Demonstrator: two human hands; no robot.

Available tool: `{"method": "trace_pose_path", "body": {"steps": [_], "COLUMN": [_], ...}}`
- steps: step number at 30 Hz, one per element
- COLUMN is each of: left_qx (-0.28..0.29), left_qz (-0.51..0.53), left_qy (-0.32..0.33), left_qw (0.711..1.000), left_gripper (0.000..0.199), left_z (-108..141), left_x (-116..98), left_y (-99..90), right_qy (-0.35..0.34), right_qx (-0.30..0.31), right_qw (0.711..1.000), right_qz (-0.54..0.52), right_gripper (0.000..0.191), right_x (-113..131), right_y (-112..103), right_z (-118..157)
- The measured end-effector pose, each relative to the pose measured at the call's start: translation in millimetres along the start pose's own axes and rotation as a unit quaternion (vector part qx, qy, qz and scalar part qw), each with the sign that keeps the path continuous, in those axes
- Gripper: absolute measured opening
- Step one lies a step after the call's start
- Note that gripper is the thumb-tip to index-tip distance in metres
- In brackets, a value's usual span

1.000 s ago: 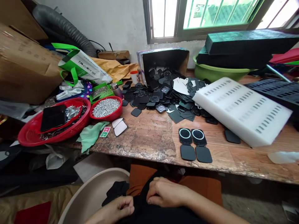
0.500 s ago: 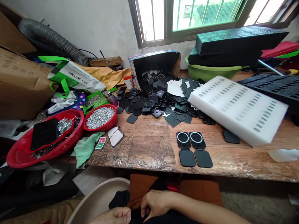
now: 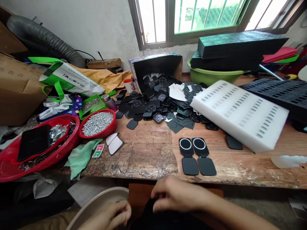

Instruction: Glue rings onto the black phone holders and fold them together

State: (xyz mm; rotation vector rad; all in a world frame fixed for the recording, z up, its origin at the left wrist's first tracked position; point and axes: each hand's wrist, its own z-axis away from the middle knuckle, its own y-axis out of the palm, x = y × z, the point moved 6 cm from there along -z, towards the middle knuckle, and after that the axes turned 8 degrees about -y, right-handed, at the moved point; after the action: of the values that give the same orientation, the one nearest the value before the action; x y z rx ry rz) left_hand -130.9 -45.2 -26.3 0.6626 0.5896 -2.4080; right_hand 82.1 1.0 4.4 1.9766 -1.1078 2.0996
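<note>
My left hand is at the lower edge of the view, over the beige basin. Its fingers are curled together, and whether anything is inside them is hidden. My right hand hovers just in front of the table edge, above black cloth on my lap. Its fingers are bent, thumb apart, with nothing visible between them; it is slightly blurred. On the table beyond it lie two unfolded black hinged pads, a left one and a right one, each with a white ring on its upper half.
A heap of black square parts spills from an open box. White foam block lies to the right. At left stand a red bowl of screws, a red basket with a phone, and a green cloth.
Both hands have risen from the lap; my right hand is now nearer the table edge. My left hand has moved slightly left. The view has shifted a little. The pads stay in place.
</note>
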Motion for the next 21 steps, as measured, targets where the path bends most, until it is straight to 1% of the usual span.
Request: {"method": "trace_pose_path", "body": {"steps": [1,2,3,4,5,6,7,8,10,11,13,15,17,19,20,21], "left_qx": [-0.006,-0.014,-0.027,-0.033,-0.033,-0.042,-0.045,-0.049,-0.042,-0.036,-0.034,-0.038,-0.016,0.027,0.045,0.055], "left_qz": [0.013,0.033,0.052,0.071,0.102,0.144,0.181,0.231,0.359,0.413,0.475,0.495,0.515,0.531,0.536,0.539], "left_qy": [0.023,0.053,0.085,0.114,0.137,0.159,0.176,0.188,0.194,0.192,0.189,0.184,0.167,0.157,0.16,0.168], "left_qw": [1.0,0.998,0.995,0.99,0.985,0.976,0.966,0.953,0.912,0.89,0.859,0.849,0.841,0.832,0.827,0.824], "left_gripper": [0.038,0.037,0.036,0.035,0.034,0.033,0.03,0.028,0.025,0.024,0.023,0.027,0.04,0.055,0.057,0.053], "left_z": [-1,-4,-8,-15,-24,-34,-46,-59,-86,-97,-115,-127,-135,-138,-139,-138], "left_x": [-23,-47,-72,-95,-115,-132,-146,-156,-169,-172,-177,-180,-182,-185,-186,-187], "left_y": [-10.5,-19.7,-27.3,-31.5,-32.9,-33.8,-32.8,-31.6,-29.5,-29.0,-31.0,-35.8,-39.1,-40.3,-41.3,-42.8], "right_qy": [0.026,0.083,0.163,0.237,0.263,0.279,0.293,0.301,0.316,0.318,0.31,0.285,0.245,0.193,0.167,0.14], "right_qx": [-0.035,-0.086,-0.134,-0.174,-0.194,-0.204,-0.211,-0.215,-0.219,-0.22,-0.226,-0.241,-0.258,-0.259,-0.252,-0.244], "right_qw": [0.998,0.986,0.954,0.906,0.883,0.868,0.854,0.845,0.826,0.819,0.81,0.805,0.803,0.811,0.819,0.826], "right_qz": [0.037,0.113,0.212,0.305,0.336,0.357,0.375,0.387,0.412,0.423,0.443,0.462,0.479,0.487,0.488,0.488], "right_gripper": [0.03,0.034,0.037,0.037,0.033,0.029,0.027,0.026,0.024,0.021,0.016,0.019,0.024,0.026,0.027,0.026], "right_x": [1,-4,-13,-22,-32,-43,-54,-65,-83,-88,-90,-81,-66,-51,-44,-39], "right_y": [-32,-66,-99,-128,-147,-161,-170,-175,-177,-177,-174,-170,-161,-144,-134,-122], "right_z": [1,2,3,3,-2,-8,-15,-22,-31,-33,-34,-30,-27,-28,-29,-30]}}
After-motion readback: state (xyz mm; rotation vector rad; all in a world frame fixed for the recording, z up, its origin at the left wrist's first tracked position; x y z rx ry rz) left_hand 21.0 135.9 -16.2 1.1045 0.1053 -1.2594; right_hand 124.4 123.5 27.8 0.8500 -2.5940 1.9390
